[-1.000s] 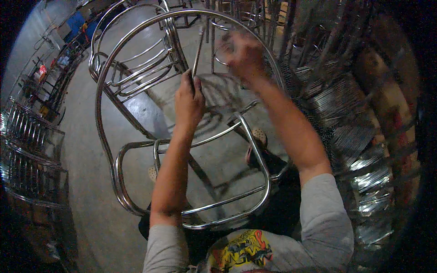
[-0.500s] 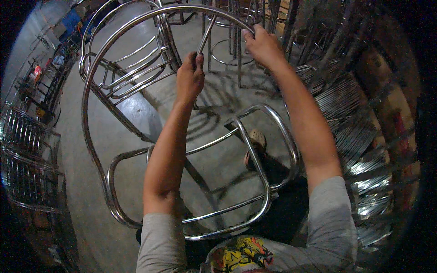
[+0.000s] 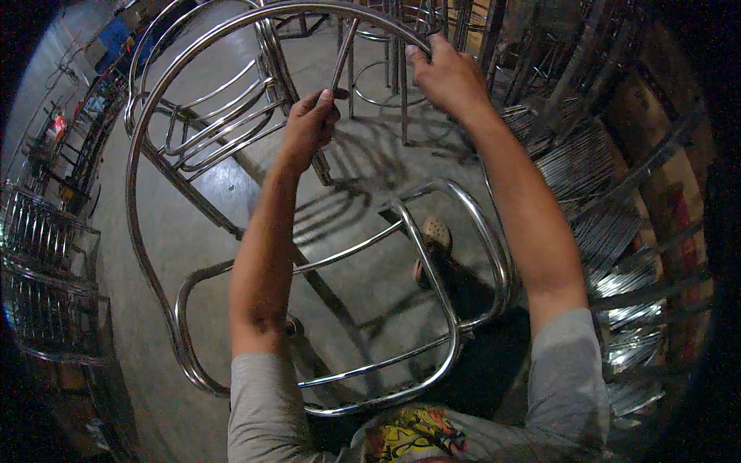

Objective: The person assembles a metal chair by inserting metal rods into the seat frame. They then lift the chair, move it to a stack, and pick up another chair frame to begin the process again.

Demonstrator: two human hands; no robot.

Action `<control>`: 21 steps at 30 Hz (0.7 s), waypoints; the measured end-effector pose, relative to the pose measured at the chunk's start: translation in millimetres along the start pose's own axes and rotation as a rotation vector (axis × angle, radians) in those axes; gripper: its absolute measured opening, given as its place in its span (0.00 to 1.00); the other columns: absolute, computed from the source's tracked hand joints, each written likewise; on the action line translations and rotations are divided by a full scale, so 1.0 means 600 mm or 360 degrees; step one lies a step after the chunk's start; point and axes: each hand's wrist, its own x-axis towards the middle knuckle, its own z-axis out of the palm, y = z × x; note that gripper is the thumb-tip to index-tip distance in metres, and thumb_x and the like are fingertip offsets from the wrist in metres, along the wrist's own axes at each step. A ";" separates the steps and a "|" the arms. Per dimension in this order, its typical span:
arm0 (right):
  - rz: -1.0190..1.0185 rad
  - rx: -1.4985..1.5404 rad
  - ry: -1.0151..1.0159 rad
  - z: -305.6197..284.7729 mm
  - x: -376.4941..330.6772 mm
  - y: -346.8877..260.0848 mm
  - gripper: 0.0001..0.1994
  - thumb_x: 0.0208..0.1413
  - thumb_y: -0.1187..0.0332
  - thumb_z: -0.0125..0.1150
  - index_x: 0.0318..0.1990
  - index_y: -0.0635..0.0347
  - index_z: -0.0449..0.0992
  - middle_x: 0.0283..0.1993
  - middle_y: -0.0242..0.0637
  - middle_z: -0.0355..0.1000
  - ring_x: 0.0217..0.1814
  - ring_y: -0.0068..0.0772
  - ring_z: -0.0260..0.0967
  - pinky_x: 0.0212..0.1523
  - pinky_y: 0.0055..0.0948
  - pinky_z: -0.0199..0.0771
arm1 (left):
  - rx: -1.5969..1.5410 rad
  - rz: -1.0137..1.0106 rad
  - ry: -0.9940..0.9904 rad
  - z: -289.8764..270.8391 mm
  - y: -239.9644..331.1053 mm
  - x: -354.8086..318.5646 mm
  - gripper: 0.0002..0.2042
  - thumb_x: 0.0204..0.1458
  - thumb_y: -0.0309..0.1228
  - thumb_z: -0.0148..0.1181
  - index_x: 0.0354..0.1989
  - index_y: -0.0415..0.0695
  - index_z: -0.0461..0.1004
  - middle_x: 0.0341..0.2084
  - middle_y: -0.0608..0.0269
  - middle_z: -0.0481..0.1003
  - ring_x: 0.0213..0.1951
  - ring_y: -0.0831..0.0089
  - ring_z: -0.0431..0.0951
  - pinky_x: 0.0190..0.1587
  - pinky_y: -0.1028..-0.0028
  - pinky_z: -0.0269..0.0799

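Observation:
A large chair frame of bent shiny metal tube (image 3: pixel 133 166) stands before me, its long hoop arching across the top. My right hand (image 3: pixel 454 83) is closed around the hoop's upper right part. A short straight metal rod (image 3: pixel 344 55) slants down from the hoop. At the rod's lower end my left hand (image 3: pixel 310 127) is closed, thumb against fingers, pinching a small dark piece (image 3: pixel 338 93) whose kind I cannot make out. Nearest my body lies the frame's rounded seat loop (image 3: pixel 370 405). My left forearm hides part of that loop.
Another tubular metal frame with curved slats (image 3: pixel 224 127) stands ahead on the left. Bundles of shiny rods (image 3: pixel 629 309) lie along the right side. Stacked slatted metal parts (image 3: pixel 50 285) are at the far left. A foot in a beige clog (image 3: pixel 437 234) rests on the concrete floor (image 3: pixel 177 239).
My left hand has shifted slightly left and turned, and the dark piece now shows beyond its thumb. The hoop has moved a little up and left, with my right hand still on it.

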 end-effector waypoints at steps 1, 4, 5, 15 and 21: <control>0.0007 0.0032 -0.0015 0.001 -0.001 -0.001 0.25 0.58 0.46 0.49 0.46 0.63 0.69 0.42 0.59 0.74 0.46 0.63 0.72 0.48 0.56 0.69 | -0.0035 0.0030 -0.0089 -0.007 0.003 -0.001 0.16 0.62 0.44 0.48 0.46 0.44 0.72 0.26 0.53 0.75 0.20 0.57 0.73 0.26 0.62 0.68; 0.0027 0.0063 -0.0023 0.004 -0.002 -0.002 0.27 0.57 0.44 0.50 0.47 0.62 0.69 0.43 0.59 0.74 0.47 0.62 0.72 0.49 0.55 0.69 | 0.0328 0.0289 0.0067 -0.006 -0.003 0.005 0.17 0.63 0.44 0.46 0.43 0.43 0.72 0.25 0.49 0.74 0.21 0.52 0.74 0.25 0.60 0.66; 0.0039 0.0047 -0.0025 0.004 -0.002 -0.003 0.28 0.57 0.44 0.50 0.48 0.62 0.68 0.43 0.58 0.74 0.48 0.62 0.72 0.50 0.55 0.69 | 0.0762 0.0490 0.0411 0.001 -0.010 0.010 0.17 0.63 0.44 0.45 0.42 0.42 0.71 0.24 0.48 0.74 0.22 0.50 0.74 0.25 0.59 0.66; 0.0136 -0.0047 -0.0008 0.006 -0.003 -0.002 0.30 0.57 0.41 0.49 0.55 0.58 0.68 0.47 0.56 0.73 0.53 0.59 0.70 0.53 0.49 0.68 | 0.0101 0.0509 0.0262 0.074 -0.047 0.040 0.24 0.63 0.51 0.42 0.28 0.41 0.69 0.18 0.61 0.68 0.17 0.64 0.64 0.23 0.65 0.59; -0.0033 0.0065 0.0057 0.006 -0.004 0.004 0.27 0.55 0.45 0.52 0.49 0.61 0.68 0.44 0.62 0.73 0.49 0.65 0.70 0.50 0.56 0.69 | 0.1019 0.0902 0.0850 0.071 -0.046 0.040 0.22 0.63 0.47 0.44 0.30 0.39 0.69 0.19 0.54 0.69 0.17 0.58 0.68 0.21 0.62 0.61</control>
